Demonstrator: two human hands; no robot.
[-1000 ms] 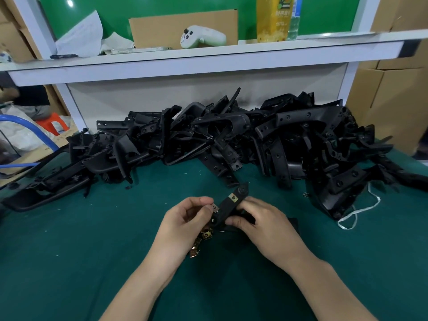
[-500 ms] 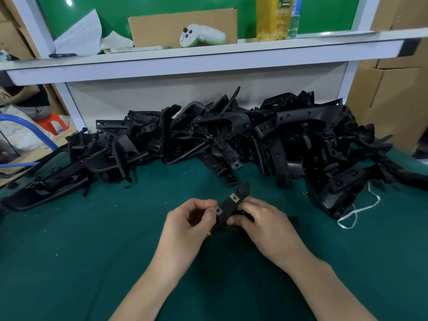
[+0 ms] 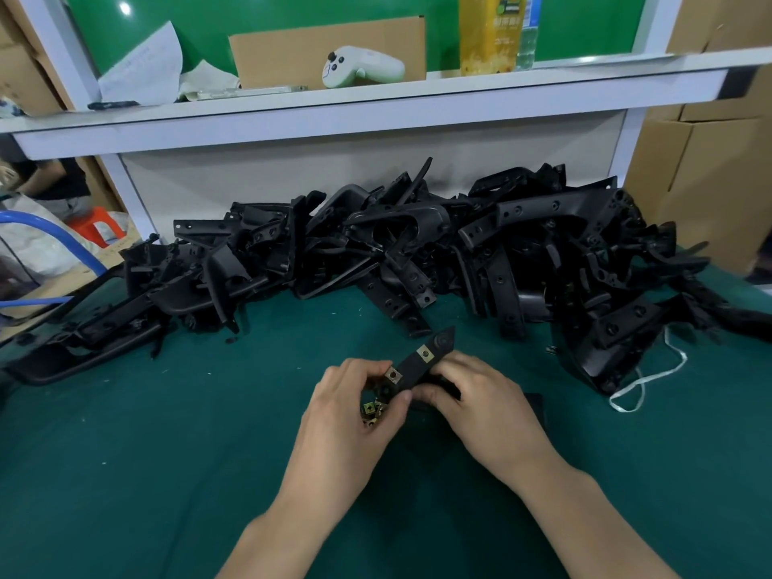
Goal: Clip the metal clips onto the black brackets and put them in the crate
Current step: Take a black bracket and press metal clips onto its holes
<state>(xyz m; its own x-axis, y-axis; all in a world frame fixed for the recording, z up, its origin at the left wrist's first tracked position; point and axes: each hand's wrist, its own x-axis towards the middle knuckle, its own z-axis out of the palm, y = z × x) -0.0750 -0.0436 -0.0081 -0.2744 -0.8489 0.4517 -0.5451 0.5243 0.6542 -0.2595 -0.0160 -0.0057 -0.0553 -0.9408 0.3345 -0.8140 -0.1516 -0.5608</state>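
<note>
Centre frame, just below the pile (image 3: 417, 252) of black parts: one bracket (image 3: 409, 364) is held off the green table (image 3: 146, 453), slanting from lower left to upper right.

Right hand (image 3: 484, 405) grips the bracket's lower body, fingers curled round it. Left hand (image 3: 355, 420) pinches the near clip (image 3: 393, 374), thumb under, forefinger over. Spare clips (image 3: 371, 409) lie loose in the curl of that same hand. Far clip (image 3: 424, 352), further up the strap, lies flat and looks fully home.

Step in hand, as I read it: seating the near clip.

- Push along the plane of the strap, from its edge inward, not down onto its face. A skewed push would likely cock the clip.
- The right hand should brace against that push so the strap does not swing.
- Stop when the clip's hole sits over the bracket's hole. Its centre shows dark, but whether it is square over the hole is too small to tell.
- Keep the pinch short and the left palm cupped, or the spare clips may spill onto the cloth.
- The tip of the strap, upper right, carries no clip. Whether it takes one, I cannot tell.

Crate is not in view, so it must be found before the bracket is let go.
</note>
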